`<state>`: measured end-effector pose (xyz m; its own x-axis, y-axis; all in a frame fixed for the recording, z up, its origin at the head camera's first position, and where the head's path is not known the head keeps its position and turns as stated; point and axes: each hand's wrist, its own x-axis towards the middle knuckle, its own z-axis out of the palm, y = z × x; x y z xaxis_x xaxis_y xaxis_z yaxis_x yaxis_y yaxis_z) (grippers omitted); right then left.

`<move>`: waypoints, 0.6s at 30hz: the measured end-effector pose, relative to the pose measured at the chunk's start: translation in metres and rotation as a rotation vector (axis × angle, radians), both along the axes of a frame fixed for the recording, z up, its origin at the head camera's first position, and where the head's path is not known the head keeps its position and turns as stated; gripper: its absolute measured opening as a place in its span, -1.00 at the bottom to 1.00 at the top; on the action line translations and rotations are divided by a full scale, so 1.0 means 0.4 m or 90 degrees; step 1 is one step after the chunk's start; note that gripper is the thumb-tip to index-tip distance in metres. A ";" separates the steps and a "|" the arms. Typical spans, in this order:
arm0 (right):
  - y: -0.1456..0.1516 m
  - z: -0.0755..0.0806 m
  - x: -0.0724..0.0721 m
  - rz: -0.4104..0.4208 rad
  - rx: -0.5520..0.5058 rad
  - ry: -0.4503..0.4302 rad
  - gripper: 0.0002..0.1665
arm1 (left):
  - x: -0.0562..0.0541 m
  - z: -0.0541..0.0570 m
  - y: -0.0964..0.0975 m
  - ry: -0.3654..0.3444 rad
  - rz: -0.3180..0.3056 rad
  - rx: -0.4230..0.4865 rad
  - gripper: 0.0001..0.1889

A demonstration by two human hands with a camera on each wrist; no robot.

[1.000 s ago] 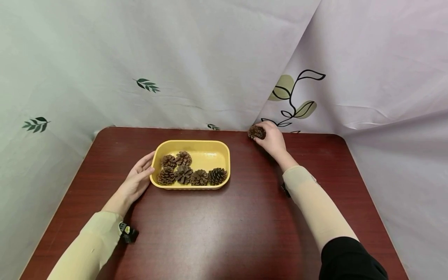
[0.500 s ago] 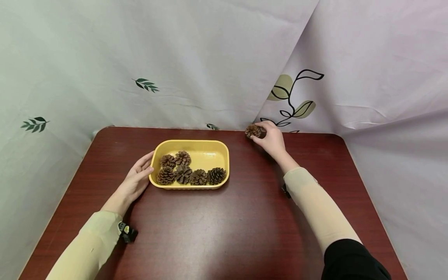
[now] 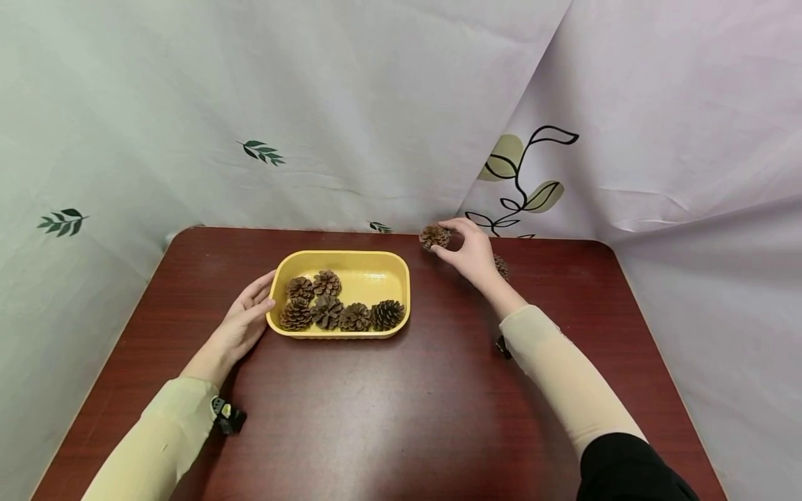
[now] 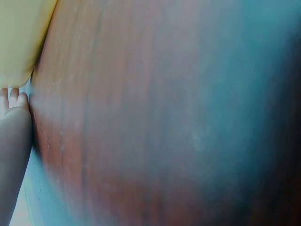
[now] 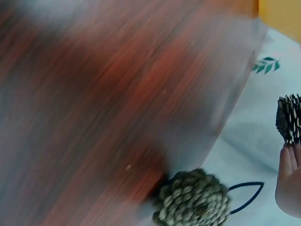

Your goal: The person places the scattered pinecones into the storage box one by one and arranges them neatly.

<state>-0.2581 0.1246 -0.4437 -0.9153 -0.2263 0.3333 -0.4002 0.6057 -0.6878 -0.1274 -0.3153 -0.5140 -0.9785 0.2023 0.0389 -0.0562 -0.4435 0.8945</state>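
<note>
My right hand [image 3: 471, 256] pinches a brown pine cone [image 3: 434, 237] between thumb and fingers near the table's back edge. That cone [image 5: 289, 117] also shows at the right edge of the right wrist view, above the fingertips. A second pine cone [image 3: 501, 266] lies on the table, partly hidden behind my right wrist. To the left stands a yellow tray [image 3: 376, 277]. Several pine cones [image 3: 328, 312] fill its left side and front, and its back right floor is bare. My left hand [image 3: 243, 320] rests against the tray's left end with fairly straight fingers.
A dark red-brown wooden table [image 3: 363, 396] carries everything. Behind it hangs a pale cloth [image 3: 351, 104] with leaf prints, right along the back edge. The tray stands between both hands.
My right hand has moved left with the pine cone, towards the tray. The second cone behind the wrist has come into sight. My left hand and the tray have hardly moved.
</note>
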 end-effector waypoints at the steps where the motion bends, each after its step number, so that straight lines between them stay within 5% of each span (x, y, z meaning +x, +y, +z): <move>1: -0.005 0.002 0.003 0.005 -0.007 -0.002 -0.43 | 0.000 0.000 0.000 0.001 0.000 0.000 -0.47; 18: -0.111 0.017 0.060 0.094 -0.116 -0.074 -0.46 | 0.000 -0.005 -0.002 -0.001 0.001 -0.012 -0.45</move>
